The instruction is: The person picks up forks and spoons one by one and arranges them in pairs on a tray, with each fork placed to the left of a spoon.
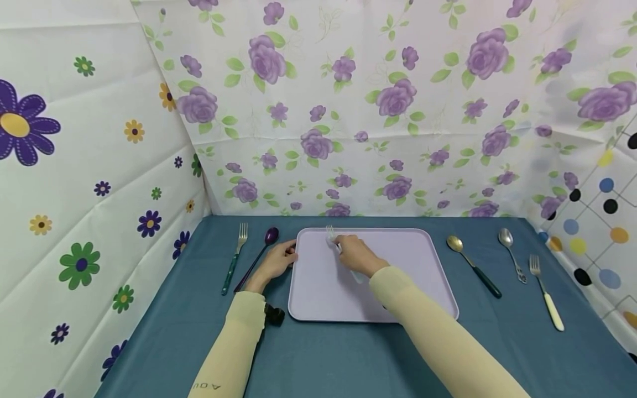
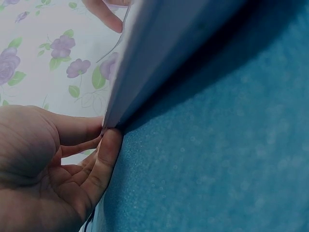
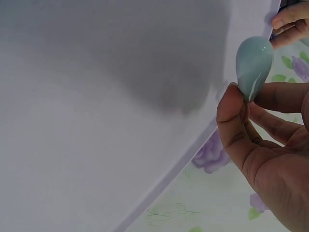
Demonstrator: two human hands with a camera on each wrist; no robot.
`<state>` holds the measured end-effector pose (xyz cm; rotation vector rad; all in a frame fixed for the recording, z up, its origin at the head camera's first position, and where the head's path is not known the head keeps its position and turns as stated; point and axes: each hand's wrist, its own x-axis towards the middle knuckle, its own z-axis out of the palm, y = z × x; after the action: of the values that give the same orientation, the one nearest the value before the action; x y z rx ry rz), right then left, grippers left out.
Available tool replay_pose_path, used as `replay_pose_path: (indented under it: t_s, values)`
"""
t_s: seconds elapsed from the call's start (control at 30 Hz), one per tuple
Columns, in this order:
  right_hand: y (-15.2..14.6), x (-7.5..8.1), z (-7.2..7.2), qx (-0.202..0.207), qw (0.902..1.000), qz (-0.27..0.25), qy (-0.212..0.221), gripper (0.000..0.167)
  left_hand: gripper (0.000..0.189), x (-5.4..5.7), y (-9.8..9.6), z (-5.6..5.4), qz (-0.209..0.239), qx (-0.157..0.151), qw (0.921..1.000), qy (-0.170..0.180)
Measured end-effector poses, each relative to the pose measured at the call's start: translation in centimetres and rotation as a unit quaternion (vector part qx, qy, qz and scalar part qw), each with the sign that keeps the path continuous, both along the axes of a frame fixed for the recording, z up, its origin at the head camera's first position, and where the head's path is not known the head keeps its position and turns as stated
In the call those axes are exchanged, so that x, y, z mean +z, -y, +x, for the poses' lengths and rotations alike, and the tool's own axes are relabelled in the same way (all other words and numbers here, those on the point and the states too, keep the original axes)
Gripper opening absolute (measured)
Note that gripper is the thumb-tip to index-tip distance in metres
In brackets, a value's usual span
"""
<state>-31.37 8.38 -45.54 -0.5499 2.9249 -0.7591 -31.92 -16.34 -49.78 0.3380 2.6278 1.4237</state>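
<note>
A pale lilac rectangular tray (image 1: 318,298) lies on the blue tablecloth. At its upper left edge my left hand (image 1: 280,258) pinches the rim; the left wrist view shows a finger and thumb (image 2: 110,145) meeting at that edge. Over the tray's upper left part, my right hand (image 1: 359,255) pinches a fork (image 1: 330,232) between thumb and fingers. Its tines point away toward the far rim, and the pale blue-green handle (image 3: 254,63) points back toward me. The middle of the fork is hidden behind the right hand.
Left of the tray lie a green-handled fork (image 1: 232,265) and a dark purple spoon (image 1: 271,236). To its right are a gold spoon with a green handle (image 1: 485,281), a silver spoon (image 1: 506,238) and a white-handled fork (image 1: 552,309). Flowered cloth (image 1: 348,138) hangs behind.
</note>
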Motion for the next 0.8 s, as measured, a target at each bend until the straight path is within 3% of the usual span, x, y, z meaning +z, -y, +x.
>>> replay_pose_path:
  t_s: [0.8]
  values:
    - [1.5,-0.4,0.4,-0.004,0.9994,0.002,0.034,0.042,0.051,-0.2,0.0,-0.1,0.0,0.001,1.0,0.001]
